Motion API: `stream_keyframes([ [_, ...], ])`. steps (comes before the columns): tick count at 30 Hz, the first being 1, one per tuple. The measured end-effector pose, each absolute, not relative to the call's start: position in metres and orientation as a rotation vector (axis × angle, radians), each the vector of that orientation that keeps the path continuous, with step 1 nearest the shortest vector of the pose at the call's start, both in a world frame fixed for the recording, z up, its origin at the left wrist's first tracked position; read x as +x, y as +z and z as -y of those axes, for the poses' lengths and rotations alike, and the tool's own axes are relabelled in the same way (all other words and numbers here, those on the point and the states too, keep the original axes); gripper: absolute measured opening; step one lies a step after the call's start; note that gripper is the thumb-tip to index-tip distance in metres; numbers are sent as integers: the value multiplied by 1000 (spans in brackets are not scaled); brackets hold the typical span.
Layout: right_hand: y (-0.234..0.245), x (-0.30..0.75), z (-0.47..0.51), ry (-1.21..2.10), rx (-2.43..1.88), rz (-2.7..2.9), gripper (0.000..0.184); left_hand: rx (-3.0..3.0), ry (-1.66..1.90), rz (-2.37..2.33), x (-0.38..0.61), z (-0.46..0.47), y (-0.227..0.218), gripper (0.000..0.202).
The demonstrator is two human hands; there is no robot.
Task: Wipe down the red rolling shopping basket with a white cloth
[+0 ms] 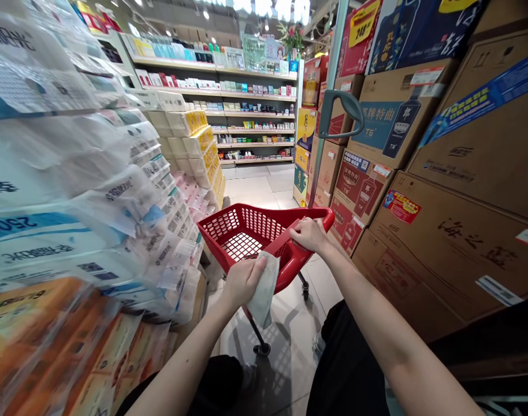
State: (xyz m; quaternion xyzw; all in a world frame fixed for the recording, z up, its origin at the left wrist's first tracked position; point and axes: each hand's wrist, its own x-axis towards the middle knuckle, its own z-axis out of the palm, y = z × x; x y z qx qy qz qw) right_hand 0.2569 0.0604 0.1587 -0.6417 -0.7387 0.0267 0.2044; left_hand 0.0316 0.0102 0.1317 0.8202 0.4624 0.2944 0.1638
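A red plastic shopping cart (246,231) with a mesh basket stands on the tiled floor in front of me. My left hand (242,280) is closed on a pale grey cloth (264,289) that hangs down against the cart's near rim. My right hand (308,234) is wrapped round the cart's red handle (322,216) at its right end. Nothing shows inside the basket.
Stacked packs of tissue and toilet paper (95,190) rise close on the left. Brown cardboard cartons (441,190) are piled high on the right, with a grey-green trolley handle (339,107) against them. The aisle floor (264,185) leads to product shelves (246,110) at the back.
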Motion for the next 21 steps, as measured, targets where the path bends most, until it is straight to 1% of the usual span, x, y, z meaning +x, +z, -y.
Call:
stream_keyframes([
  [3,153,252,-56,-4,-1963,1792,41,2310,824,-1381,46,-4,131,51],
  [5,148,249,-53,18,-2030,1723,41,2330,782,-1342,51,0,132,49],
  [11,148,260,-51,115,-2034,1844,34,2406,638,-902,51,9,144,35],
  [13,152,268,-52,143,-2001,1896,33,2352,583,-858,49,5,144,33],
  [17,157,275,-51,210,-1968,1959,31,2177,625,-1044,44,-14,134,32],
  [21,154,266,-43,131,-1990,1971,35,2112,927,-1298,46,-32,128,32],
])
